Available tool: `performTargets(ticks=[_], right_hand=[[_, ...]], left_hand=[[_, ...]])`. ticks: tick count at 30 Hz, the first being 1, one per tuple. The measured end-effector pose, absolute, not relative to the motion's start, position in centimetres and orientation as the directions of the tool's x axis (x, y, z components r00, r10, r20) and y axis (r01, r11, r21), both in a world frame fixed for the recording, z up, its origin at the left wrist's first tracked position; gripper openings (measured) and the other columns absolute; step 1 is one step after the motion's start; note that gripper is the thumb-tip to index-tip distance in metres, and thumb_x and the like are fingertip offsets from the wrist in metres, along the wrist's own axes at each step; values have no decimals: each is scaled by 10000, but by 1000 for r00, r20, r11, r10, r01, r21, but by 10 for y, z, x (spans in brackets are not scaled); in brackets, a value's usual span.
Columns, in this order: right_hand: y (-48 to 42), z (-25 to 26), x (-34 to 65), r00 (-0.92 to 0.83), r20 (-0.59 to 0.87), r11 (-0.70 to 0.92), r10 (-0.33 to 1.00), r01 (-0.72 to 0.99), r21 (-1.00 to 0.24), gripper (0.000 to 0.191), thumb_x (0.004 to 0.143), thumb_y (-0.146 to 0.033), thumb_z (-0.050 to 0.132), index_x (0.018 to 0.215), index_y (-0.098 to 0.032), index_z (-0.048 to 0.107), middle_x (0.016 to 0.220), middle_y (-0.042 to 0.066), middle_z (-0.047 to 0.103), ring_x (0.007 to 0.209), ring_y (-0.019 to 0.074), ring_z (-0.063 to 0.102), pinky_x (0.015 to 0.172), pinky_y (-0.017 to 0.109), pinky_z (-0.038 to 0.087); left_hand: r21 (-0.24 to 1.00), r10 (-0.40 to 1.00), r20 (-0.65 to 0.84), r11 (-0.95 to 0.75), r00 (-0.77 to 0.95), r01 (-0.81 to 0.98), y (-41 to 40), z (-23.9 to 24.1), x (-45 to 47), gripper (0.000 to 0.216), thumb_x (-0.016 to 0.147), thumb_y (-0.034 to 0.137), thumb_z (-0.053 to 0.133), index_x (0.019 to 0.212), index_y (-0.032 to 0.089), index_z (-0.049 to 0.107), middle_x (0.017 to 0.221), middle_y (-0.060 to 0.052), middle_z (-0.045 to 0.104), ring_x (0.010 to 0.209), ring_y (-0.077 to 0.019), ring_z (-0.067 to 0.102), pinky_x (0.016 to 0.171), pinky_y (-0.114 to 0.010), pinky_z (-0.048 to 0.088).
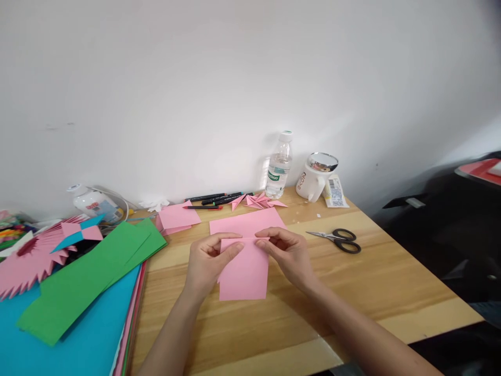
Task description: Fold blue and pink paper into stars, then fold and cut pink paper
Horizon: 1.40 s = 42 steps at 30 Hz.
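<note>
A sheet of pink paper (245,274) is held up in the middle, its top edge creased or folded over. On its upper left corner my left hand (207,261) is closed, thumb in front and fingers behind. My right hand (287,256) pinches the upper right of the same sheet. Behind the hands a larger pink sheet (250,220) lies flat on the wooden table (219,334). Scissors (336,239) with black handles rest to the right of my right hand, blades pointing left.
Green paper strips (90,277) lie over blue sheets (97,329) at left, near a pink folded-paper piece (35,256). Along the wall stand a water bottle (279,167) and a lidded mug (313,180). Pens (219,198), small pink sheets (178,216) and folded pink pieces (258,201) lie at the back.
</note>
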State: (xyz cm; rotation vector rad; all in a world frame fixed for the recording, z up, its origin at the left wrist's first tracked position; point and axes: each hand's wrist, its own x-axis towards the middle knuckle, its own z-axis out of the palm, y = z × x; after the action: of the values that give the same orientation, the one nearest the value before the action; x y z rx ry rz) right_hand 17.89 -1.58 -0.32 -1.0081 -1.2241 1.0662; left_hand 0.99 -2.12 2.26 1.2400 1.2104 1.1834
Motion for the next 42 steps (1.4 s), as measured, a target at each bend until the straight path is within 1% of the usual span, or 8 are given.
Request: performTargets(ticks=[8, 11, 16, 24, 30, 34, 38, 42], right_hand=[[-15, 0, 179, 26, 87, 90, 996, -120, -989, 223, 672, -403, 703, 708, -182, 699, 699, 34, 657, 602, 130, 539, 521, 235, 425], [-13, 0, 180, 10, 35, 36, 999, -136, -990, 271, 680, -432, 689, 716, -163, 684, 711, 35, 648, 587, 120, 529, 499, 222, 404], [-11, -3, 180, -14, -20, -22, 1000, -116, -993, 310, 631, -416, 735, 782, -151, 682, 518, -40, 497, 465, 71, 410, 429, 193, 310], [-10, -6, 179, -25, -110, -113, 994, -230, -967, 362, 593, -442, 759, 781, -145, 672, 638, 17, 630, 526, 115, 532, 470, 224, 400], [-8, -11, 181, -82, -106, -120, 991, -184, -976, 426, 639, -453, 729, 942, -165, 650, 605, -14, 600, 485, 104, 510, 433, 212, 377], [-8, -11, 182, -116, -101, -123, 988, -198, -972, 447, 602, -407, 768, 951, -160, 637, 607, -20, 595, 503, 106, 524, 452, 218, 407], [-6, -9, 184, -17, -123, -123, 992, -230, -965, 476, 599, -407, 770, 969, -150, 616, 666, 5, 624, 535, 121, 550, 462, 230, 438], [-1, -10, 189, 34, -139, -124, 990, -278, -952, 514, 590, -401, 778, 1002, -152, 598, 698, 14, 646, 517, 111, 547, 455, 227, 437]], left_hand=[[972, 983, -160, 173, 95, -158, -21, 21, 13, 350, 631, 390, 744, 845, 114, 712, 648, -49, 687, 519, -131, 582, 470, -226, 449], [977, 984, -158, 168, 82, -133, -20, 20, 15, 372, 616, 378, 755, 878, 117, 716, 639, -47, 694, 561, -155, 609, 510, -248, 474], [976, 983, -176, 181, 52, -121, -20, 16, 17, 382, 615, 359, 763, 910, 123, 708, 644, -37, 696, 546, -143, 603, 502, -236, 467], [988, 990, -134, 137, 43, -70, -21, 16, 21, 270, 617, 377, 752, 693, 122, 703, 598, -16, 673, 516, -121, 571, 468, -212, 435], [988, 988, -150, 150, -20, -29, -25, 19, 28, 357, 624, 389, 735, 860, 121, 714, 654, -31, 696, 557, -148, 601, 492, -233, 464], [994, 993, -109, 109, -36, 2, -26, 18, 29, 314, 634, 405, 724, 772, 125, 695, 619, -9, 668, 549, -130, 582, 497, -218, 450], [977, 970, -209, 214, 124, -27, -23, 16, 25, 351, 635, 463, 711, 599, 126, 622, 548, -1, 608, 514, -126, 561, 490, -227, 440], [939, 900, -305, 338, 311, -57, -23, 17, 22, 353, 647, 461, 709, 603, 121, 626, 587, -20, 627, 533, -125, 572, 528, -239, 462]])
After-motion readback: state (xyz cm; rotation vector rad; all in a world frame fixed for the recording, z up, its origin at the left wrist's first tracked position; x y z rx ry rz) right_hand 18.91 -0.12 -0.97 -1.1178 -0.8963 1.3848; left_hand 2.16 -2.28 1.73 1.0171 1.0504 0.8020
